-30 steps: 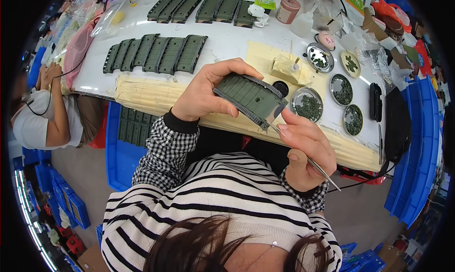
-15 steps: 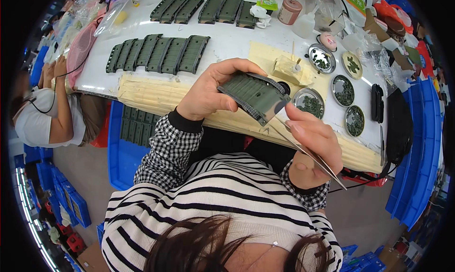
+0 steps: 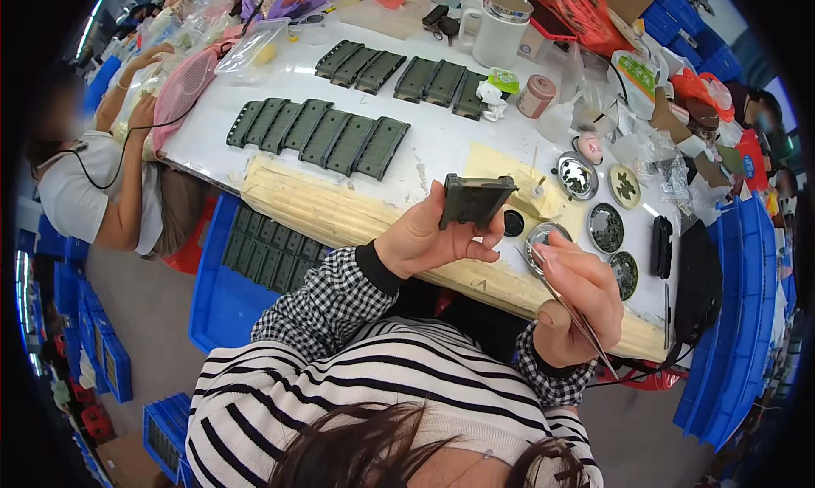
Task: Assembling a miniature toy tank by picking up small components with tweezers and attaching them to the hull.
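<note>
My left hand [image 3: 416,243] grips a dark green ribbed plastic shell [image 3: 475,206], tilted up on edge above the table's front edge. Its thumb and fingers press on the shell's sides. In my right hand [image 3: 586,294] is a pair of metal tweezers [image 3: 597,344], the tips pointing up and left, close to a round metal dish [image 3: 544,230] of small dark green pieces. Whether the tips pinch a piece is too small to tell. A small round black container [image 3: 514,223] sits between the shell and the dish.
Rows of similar green shells [image 3: 318,138] lie at the left. More dishes of small parts [image 3: 607,227] stand at the right, near a yellowish block [image 3: 533,199] and a black case [image 3: 661,247]. Below the padded edge [image 3: 323,197] is a blue bin [image 3: 209,314]. A co-worker [image 3: 102,186] sits at left.
The shell has turned from lying broad face up to standing on edge, away from the tweezers. My right hand has moved down with the tweezers, beside the dish. The view has shifted.
</note>
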